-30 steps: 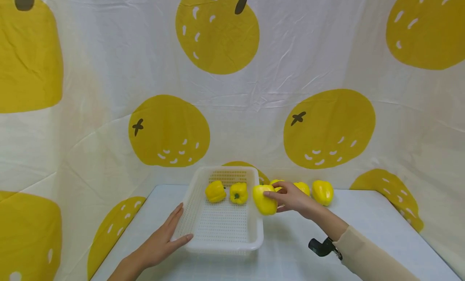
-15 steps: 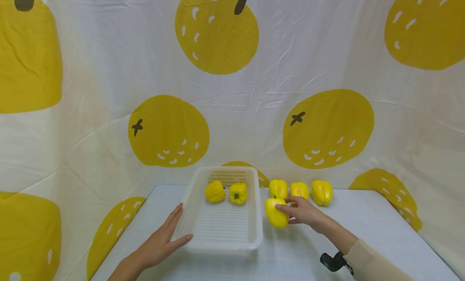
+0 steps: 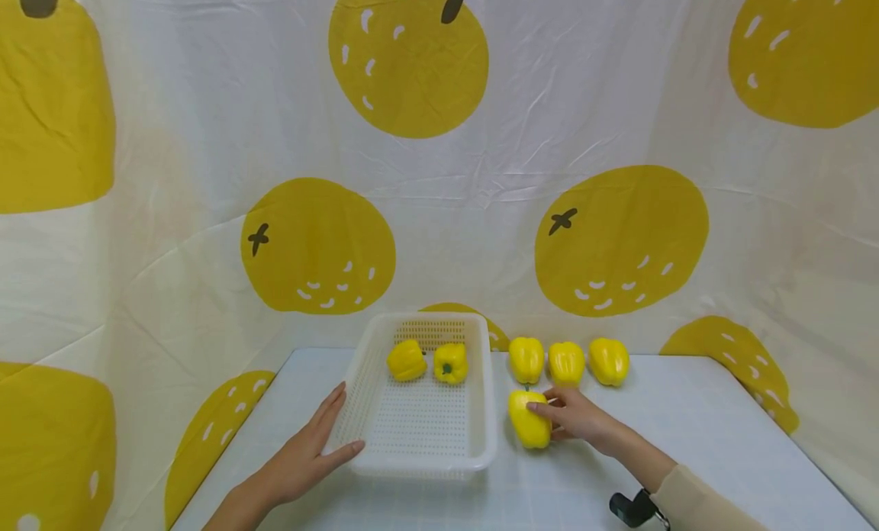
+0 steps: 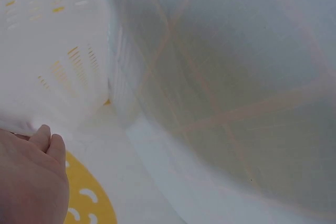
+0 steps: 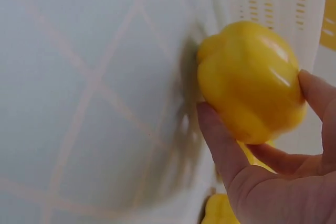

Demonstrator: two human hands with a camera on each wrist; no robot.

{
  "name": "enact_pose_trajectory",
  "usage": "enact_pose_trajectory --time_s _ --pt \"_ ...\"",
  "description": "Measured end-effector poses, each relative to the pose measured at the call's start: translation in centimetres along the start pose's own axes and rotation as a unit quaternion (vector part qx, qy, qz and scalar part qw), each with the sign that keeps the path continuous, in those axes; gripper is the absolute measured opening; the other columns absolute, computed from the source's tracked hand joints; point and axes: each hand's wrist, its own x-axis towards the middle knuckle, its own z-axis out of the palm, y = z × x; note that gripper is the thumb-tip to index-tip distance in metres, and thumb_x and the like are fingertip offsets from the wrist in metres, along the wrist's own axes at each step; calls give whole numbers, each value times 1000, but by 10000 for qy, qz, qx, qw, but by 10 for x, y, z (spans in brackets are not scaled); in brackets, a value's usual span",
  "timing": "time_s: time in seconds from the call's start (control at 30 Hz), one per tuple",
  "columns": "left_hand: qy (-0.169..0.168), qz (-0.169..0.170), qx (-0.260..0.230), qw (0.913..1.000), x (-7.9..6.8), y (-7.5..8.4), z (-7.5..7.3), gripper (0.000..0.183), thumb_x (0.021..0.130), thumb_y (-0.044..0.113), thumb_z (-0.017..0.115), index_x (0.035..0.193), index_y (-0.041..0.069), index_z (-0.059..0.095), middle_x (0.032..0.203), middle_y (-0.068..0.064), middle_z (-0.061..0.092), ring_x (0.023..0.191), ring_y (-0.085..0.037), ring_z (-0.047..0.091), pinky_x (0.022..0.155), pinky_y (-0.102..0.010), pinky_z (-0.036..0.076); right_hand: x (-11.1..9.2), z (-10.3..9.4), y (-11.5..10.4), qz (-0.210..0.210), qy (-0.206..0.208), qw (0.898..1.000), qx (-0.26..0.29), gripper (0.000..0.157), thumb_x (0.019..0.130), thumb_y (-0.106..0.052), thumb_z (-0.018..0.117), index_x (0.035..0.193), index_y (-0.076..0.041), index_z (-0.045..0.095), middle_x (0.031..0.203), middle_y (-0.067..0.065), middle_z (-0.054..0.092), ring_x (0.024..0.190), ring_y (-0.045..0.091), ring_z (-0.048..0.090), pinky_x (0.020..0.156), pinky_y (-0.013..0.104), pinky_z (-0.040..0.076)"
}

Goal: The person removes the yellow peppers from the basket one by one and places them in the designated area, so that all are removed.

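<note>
In the head view, my right hand (image 3: 580,419) holds a yellow bell pepper (image 3: 527,422) between thumb and fingers, just right of a white perforated basket (image 3: 412,464). The right wrist view shows the same bell pepper (image 5: 252,80) close to the tabletop; whether it touches is unclear. Two yellow bell peppers, one on the left (image 3: 407,361) and one on the right (image 3: 450,365), lie inside the basket's far half. My left hand (image 3: 302,456) rests on the basket's left side with fingers extended, thumb over the near left rim. The left wrist view shows its fingertips (image 4: 55,142) at the rim.
Behind the held pepper, three more yellow bell peppers stand in a row: left (image 3: 526,361), middle (image 3: 566,365) and right (image 3: 609,362). All sit on a pale checked tabletop (image 3: 700,432). A fruit-print cloth (image 3: 467,241) hangs behind the table.
My right hand has carried the bell pepper from the basket's right rim rightward, nearer and down towards the table. The left hand and basket have stayed in place.
</note>
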Motion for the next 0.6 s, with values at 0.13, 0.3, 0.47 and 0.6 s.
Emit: enact_pose_trajectory --time_s 0.13,0.3,0.47,0.6 --pt "-8 16 -14 10000 0 0 0 105 91 73 57 166 13 12 173 -2 4 156 -33 18 119 -64 24 1 1 3 25 16 10000 -6 63 95 -43 73 132 5 55 109 16 61 89 23 62 85 43 61" --pt "-24 -5 -14 10000 0 2 -1 106 91 73 57 166 13 12 173 -1 3 156 -33 18 119 -63 24 4 1 9 -79 30 10000 -8 55 98 -41 68 128 4 60 105 11 63 88 22 60 82 41 61" --pt "-39 38 -67 10000 -1 4 -2 105 92 72 56 166 11 12 173 -5 4 155 -35 19 118 -65 24 5 -3 13 -136 -288 9994 137 50 103 -43 59 124 3 61 95 8 59 86 22 58 81 39 59" --pt "-23 123 -40 9999 -2 4 -2 104 93 72 55 165 10 12 173 -6 4 155 -36 19 118 -65 24 3 -8 15 -215 -644 9971 357 48 105 -41 56 123 4 59 93 9 56 87 23 57 82 40 58"
